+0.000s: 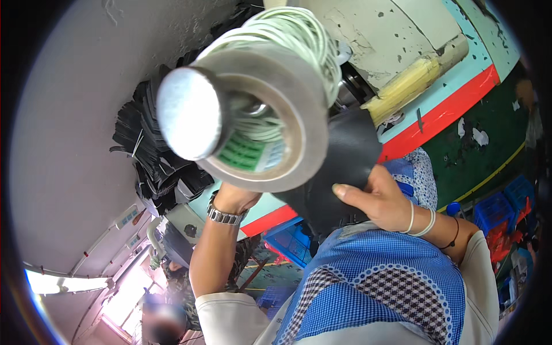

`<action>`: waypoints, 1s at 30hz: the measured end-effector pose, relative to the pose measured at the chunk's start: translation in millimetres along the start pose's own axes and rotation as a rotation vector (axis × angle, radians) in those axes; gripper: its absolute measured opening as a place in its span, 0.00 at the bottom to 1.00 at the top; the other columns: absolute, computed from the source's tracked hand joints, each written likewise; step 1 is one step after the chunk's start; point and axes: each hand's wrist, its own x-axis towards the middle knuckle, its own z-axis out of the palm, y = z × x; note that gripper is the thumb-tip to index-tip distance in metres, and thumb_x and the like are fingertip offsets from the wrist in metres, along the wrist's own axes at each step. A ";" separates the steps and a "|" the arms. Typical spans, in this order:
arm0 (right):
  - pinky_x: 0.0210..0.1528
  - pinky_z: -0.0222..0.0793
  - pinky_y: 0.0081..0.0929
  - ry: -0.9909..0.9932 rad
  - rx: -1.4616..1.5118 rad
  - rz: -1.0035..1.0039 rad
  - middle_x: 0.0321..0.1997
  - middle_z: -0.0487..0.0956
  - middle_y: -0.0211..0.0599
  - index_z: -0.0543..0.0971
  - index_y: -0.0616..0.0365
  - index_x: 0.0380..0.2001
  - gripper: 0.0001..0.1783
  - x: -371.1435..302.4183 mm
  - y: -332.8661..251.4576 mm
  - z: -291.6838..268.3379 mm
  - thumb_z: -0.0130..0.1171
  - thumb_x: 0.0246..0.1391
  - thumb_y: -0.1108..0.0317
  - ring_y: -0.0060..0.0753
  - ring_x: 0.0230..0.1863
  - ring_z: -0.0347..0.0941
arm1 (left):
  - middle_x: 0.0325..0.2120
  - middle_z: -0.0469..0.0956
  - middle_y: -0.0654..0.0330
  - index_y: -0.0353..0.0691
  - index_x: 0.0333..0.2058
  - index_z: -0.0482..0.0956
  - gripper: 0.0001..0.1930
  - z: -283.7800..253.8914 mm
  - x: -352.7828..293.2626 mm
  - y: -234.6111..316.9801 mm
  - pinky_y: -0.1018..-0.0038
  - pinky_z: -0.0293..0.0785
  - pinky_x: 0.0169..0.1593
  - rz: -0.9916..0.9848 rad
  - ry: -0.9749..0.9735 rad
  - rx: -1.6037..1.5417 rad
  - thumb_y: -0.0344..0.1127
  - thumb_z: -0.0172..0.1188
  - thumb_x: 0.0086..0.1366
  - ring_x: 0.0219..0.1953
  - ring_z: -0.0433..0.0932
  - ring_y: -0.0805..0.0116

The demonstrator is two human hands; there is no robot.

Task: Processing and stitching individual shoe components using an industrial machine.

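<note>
My right hand grips the edge of a black, leather-like sheet, its thumb lying on top. The sheet slopes down from the machine table toward my apron. My left hand, below a wristwatch, reaches in under a large spool; its fingers are hidden there, so what they hold or touch does not show. That spool looms close to the camera, with a round shiny metal knob at its front. Behind it pale green cord is wound in many turns.
Stacks of black cut pieces lie left of the machine. Its worn table has a red edge and a yellow-wrapped bar. Blue crates stand below. Another person, blurred, is at lower left.
</note>
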 end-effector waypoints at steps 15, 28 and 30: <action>0.45 0.72 0.25 0.035 0.060 0.090 0.40 0.79 0.29 0.76 0.65 0.44 0.11 -1.4 8.3 2.5 0.54 0.61 0.71 0.20 0.41 0.74 | 0.30 0.82 0.65 0.30 0.37 0.82 0.08 24.3 9.5 22.6 0.78 0.75 0.37 -0.081 -0.093 0.498 0.28 0.64 0.61 0.30 0.78 0.80; 0.43 0.69 0.22 0.116 0.036 0.029 0.40 0.77 0.28 0.75 0.65 0.45 0.11 -3.9 -7.2 -1.4 0.55 0.60 0.72 0.17 0.41 0.71 | 0.28 0.81 0.63 0.29 0.39 0.81 0.11 -5.7 25.3 -21.2 0.83 0.72 0.32 -0.016 0.204 -0.012 0.32 0.65 0.63 0.29 0.76 0.82; 0.43 0.70 0.22 0.252 0.118 -0.036 0.39 0.77 0.29 0.76 0.65 0.44 0.10 2.0 -8.6 -10.5 0.54 0.60 0.72 0.17 0.39 0.71 | 0.31 0.81 0.63 0.29 0.42 0.80 0.11 31.8 27.6 -0.5 0.82 0.74 0.37 -0.022 0.123 0.059 0.29 0.63 0.63 0.32 0.77 0.80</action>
